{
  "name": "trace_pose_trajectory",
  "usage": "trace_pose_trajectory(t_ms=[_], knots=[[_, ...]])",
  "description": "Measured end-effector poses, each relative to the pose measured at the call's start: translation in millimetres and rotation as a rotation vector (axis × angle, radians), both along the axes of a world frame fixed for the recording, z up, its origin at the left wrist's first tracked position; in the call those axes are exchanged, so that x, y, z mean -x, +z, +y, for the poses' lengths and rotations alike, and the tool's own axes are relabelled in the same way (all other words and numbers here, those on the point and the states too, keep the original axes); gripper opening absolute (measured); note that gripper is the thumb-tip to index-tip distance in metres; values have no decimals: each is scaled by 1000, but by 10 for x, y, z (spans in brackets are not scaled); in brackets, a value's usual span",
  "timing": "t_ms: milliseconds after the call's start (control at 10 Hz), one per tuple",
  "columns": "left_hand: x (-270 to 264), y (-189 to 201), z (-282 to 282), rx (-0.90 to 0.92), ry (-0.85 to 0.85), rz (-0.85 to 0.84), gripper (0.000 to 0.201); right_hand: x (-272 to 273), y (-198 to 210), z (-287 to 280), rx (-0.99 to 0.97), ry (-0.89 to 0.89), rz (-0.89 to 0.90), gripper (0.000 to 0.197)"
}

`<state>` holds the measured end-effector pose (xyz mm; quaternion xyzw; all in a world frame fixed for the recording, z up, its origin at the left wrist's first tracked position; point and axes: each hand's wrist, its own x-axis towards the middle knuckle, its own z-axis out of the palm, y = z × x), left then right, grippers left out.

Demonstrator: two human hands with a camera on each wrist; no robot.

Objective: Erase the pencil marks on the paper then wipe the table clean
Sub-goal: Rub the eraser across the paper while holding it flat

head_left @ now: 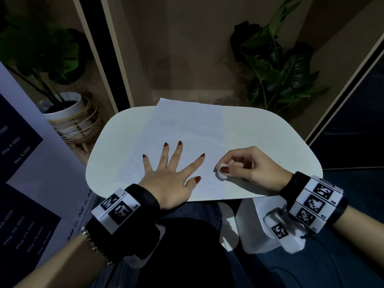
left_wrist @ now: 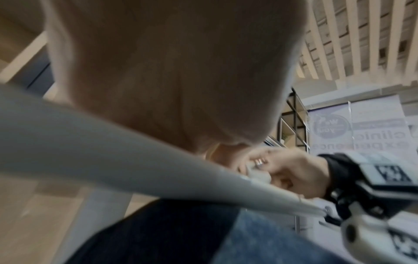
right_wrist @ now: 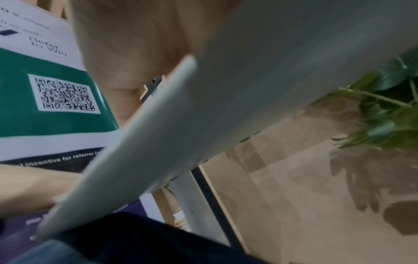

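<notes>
A white sheet of paper with faint pencil marks lies on the small white table. My left hand lies flat on the paper's near half, fingers spread and straight. My right hand pinches a small white eraser between thumb and curled fingers, pressing it onto the paper near its right edge. In the left wrist view, the right hand shows past the table's edge; the left palm fills the upper picture. The right wrist view shows only the table's edge and blurred palm.
Dark eraser crumbs are scattered on the table's right side. Potted plants stand behind it at the left and right. A printed banner stands close at the left. My lap in jeans lies under the table's near edge.
</notes>
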<state>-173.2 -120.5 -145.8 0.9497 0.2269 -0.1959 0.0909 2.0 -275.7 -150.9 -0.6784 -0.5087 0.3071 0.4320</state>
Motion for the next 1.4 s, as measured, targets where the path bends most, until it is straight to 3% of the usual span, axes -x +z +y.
trace_pose_trajectory(t_ms=[200, 300, 500, 600, 800, 900, 1000, 1200, 1300, 1400], knots=[[17, -19, -18, -11, 7, -29, 48, 334, -96, 105, -61, 33, -29, 8], [21, -30, -21, -17, 7, -30, 48, 257, -47, 56, 15, 151, -74, 9], [17, -27, -18, -22, 8, -30, 48, 303, -71, 104, -35, 78, 14, 10], [18, -25, -22, -19, 13, -28, 48, 225, -5, 75, 57, 195, -81, 11], [0, -36, -12, -14, 10, -28, 48, 200, 22, 88, 28, 152, -72, 10], [10, -42, -15, -13, 12, -28, 48, 151, 51, 75, 84, 230, -91, 9], [10, -35, -5, -17, 12, -33, 48, 212, 0, 84, -2, 123, -2, 11], [14, -48, -7, -12, 12, -39, 48, 144, 39, 77, 91, 224, -71, 11], [15, -46, -1, -14, 8, -41, 48, 190, 4, 79, 9, 139, 6, 10], [14, -48, -3, -10, 10, -36, 49, 158, 14, 70, 63, 219, -32, 7]])
